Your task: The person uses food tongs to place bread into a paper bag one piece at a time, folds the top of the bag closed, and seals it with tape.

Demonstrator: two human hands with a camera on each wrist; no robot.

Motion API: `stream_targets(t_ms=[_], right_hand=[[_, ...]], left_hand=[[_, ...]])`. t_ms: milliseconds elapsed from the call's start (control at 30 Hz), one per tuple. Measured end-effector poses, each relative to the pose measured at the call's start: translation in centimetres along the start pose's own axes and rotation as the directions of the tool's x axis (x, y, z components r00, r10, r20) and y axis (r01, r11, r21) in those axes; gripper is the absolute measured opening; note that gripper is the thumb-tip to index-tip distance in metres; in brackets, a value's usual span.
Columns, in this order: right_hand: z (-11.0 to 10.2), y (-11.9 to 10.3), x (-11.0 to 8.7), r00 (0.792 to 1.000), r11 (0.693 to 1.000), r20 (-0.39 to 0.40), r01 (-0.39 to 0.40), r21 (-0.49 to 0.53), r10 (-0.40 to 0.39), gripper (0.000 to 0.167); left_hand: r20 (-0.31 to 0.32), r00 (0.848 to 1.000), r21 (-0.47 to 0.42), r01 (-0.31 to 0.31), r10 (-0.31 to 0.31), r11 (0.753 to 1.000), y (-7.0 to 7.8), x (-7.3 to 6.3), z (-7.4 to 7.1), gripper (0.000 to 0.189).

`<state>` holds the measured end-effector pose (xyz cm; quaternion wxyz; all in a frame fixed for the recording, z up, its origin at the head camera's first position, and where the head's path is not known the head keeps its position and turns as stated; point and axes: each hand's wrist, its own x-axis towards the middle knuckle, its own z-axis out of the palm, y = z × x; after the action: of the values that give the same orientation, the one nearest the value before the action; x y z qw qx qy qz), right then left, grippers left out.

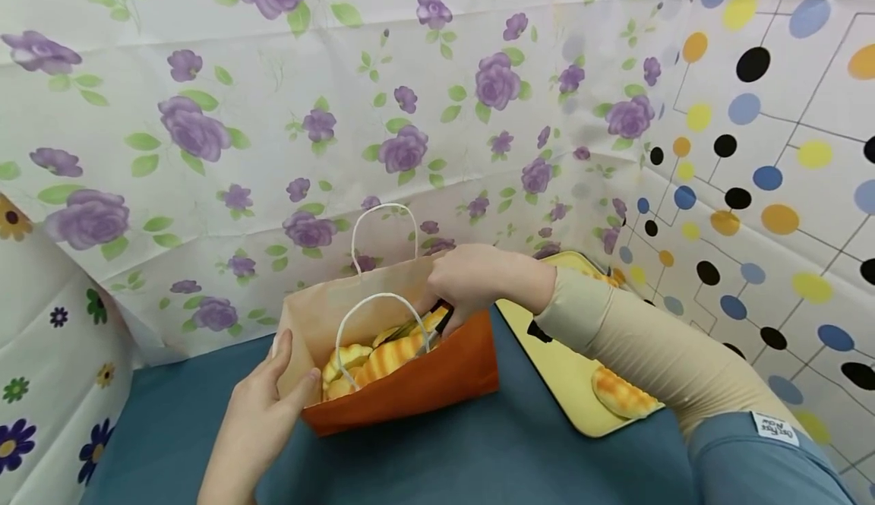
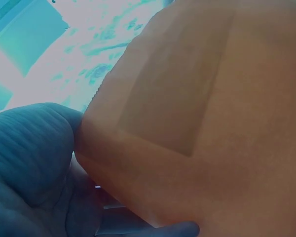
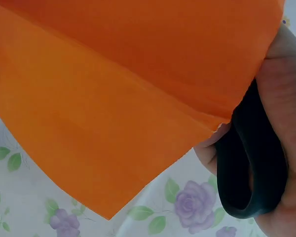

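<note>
Left hand (image 1: 258, 406): pinching bag (image 1: 437, 372) rim | Right hand (image 1: 472, 277): gripping tongs (image 1: 444, 320), inserted in bag | Loaded: several breads (image 1: 386, 361) | Remaining: bread (image 1: 618, 392) on tray (image 1: 563, 383) | Status: judged partway

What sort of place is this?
Perhaps a makeshift staged booth, judging by the flowered sheeting behind, the dotted sheeting at right, and the blue surface under the paper bag.

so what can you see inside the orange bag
Inside the orange bag are several yellow-orange bread pieces and the metal part of a black-handled utensil held in the right hand. The front wall covers the bottom, so anything lying lower cannot be seen.
</note>
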<state>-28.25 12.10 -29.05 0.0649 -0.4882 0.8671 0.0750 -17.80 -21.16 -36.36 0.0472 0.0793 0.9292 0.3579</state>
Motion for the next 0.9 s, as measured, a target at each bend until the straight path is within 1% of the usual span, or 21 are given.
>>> stream_targets(t_ms=[100, 233, 333, 433, 533, 667, 767, 900], right_hand=[[0.1, -0.4, -0.1, 1.0, 1.0, -0.004, -0.006, -0.003, 0.006, 0.053], [0.2, -0.9, -0.3, 1.0, 1.0, -0.013, 0.005, -0.024, -0.005, 0.051], [0.1, -1.5, -0.6, 0.999, 0.998, -0.026, 0.021, -0.056, -0.023, 0.05], [0.0, -2.0, -0.8, 0.999, 0.995, -0.041, 0.032, -0.1, -0.036, 0.053], [0.0, -2.3, -1.0, 0.998, 0.989, -0.057, 0.032, -0.143, -0.04, 0.055], [-0.1, -2.5, -1.1, 0.996, 0.984, -0.08, 0.027, -0.178, -0.042, 0.052], [-0.1, -2.3, -1.0, 0.996, 0.987, -0.083, 0.022, -0.157, -0.036, 0.051], [0.0, -1.6, -0.4, 0.997, 0.994, -0.07, 0.03, -0.105, -0.038, 0.054]], left_hand=[[-0.008, 1.0, 0.007, 0.005, -0.005, 1.0, -0.1, -0.1, 0.1, 0.085], [-0.01, 1.0, 0.011, 0.005, -0.005, 1.0, -0.2, -0.2, 0.1, 0.085], [-0.005, 1.0, 0.012, 0.007, -0.007, 1.0, -0.2, -0.2, 0.2, 0.086], [-0.002, 1.0, 0.01, 0.007, -0.007, 1.0, -0.3, -0.3, 0.2, 0.086], [-0.012, 1.0, 0.012, -0.004, 0.004, 1.0, -0.2, -0.4, 0.3, 0.087], [-0.025, 1.0, 0.024, -0.016, 0.016, 1.0, -0.2, -0.5, 0.4, 0.088], [-0.029, 0.999, 0.029, -0.016, 0.017, 0.999, -0.1, -0.6, 0.4, 0.087], [-0.046, 0.998, 0.033, -0.038, 0.039, 0.999, -0.1, -0.7, 0.5, 0.086]])
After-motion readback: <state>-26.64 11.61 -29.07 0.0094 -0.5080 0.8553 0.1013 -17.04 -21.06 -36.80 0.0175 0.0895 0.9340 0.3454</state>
